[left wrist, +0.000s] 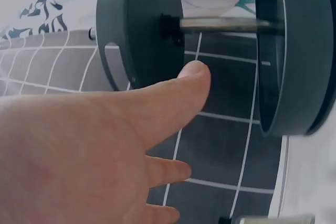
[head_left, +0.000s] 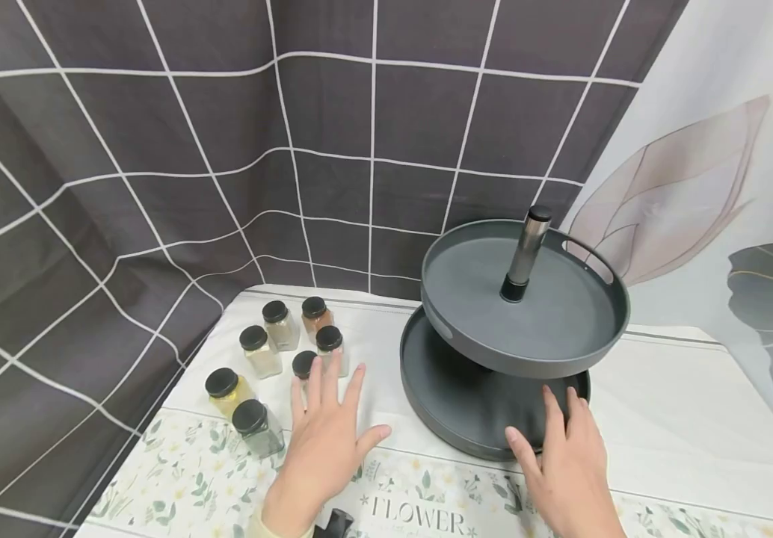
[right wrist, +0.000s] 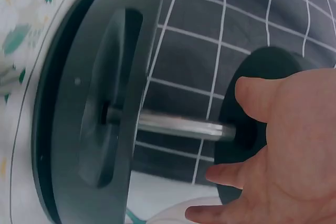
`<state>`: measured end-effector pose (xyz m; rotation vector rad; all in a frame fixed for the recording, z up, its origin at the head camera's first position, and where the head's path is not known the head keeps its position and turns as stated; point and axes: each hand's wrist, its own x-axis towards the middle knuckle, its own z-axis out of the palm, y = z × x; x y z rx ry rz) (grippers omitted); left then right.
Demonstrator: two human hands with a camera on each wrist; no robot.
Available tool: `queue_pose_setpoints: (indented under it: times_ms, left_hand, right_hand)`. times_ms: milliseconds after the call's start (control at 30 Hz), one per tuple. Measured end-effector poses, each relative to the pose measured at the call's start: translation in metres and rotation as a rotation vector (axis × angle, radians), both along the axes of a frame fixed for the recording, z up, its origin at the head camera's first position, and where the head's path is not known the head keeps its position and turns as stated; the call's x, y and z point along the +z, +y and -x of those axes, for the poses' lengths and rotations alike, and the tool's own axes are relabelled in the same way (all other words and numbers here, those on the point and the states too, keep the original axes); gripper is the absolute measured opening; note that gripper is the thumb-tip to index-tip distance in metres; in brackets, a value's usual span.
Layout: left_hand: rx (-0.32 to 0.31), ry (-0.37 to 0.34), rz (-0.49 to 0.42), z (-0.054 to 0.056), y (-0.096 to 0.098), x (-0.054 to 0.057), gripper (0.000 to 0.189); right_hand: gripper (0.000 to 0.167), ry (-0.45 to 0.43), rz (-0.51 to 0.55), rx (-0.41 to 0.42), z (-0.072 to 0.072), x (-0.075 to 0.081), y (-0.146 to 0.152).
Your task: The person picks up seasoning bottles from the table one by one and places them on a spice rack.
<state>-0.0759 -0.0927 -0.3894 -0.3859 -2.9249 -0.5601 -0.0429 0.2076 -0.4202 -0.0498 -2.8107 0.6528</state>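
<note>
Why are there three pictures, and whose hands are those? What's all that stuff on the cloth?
There's no robot: those are a person's own bare hands. The big picture comes from a camera worn on the head, looking forward and down. The other two come from cameras on the wrists, so the gray two-tier tray looks tipped sideways there, though it really stands upright. On the flowery tablecloth are that tray and seven black-lidded spice jars. The left hand is near the jars; the right hand is by the lower tier. Both hands look open, holding nothing.
</note>
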Motion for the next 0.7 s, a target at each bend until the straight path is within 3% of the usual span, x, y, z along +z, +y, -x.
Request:
queue_pose_setpoints:
  times_ms: [467,600,700]
  left_hand:
    - [0.007,-0.018,0.073,-0.01,-0.037,0.002,0.075]
    - [-0.003,-0.058,0.039,-0.012,-0.044,0.002,0.075]
    - [0.004,-0.093,-0.004,-0.013,-0.046,0.001,0.075]
  right_hand:
    - [0.08,-0.142,0.11,-0.137,0.021,0.0,0.035]
    - [0.081,-0.177,0.13,-0.132,0.03,-0.005,0.046]
    - [0.079,-0.136,0.146,-0.096,0.036,-0.01,0.055]
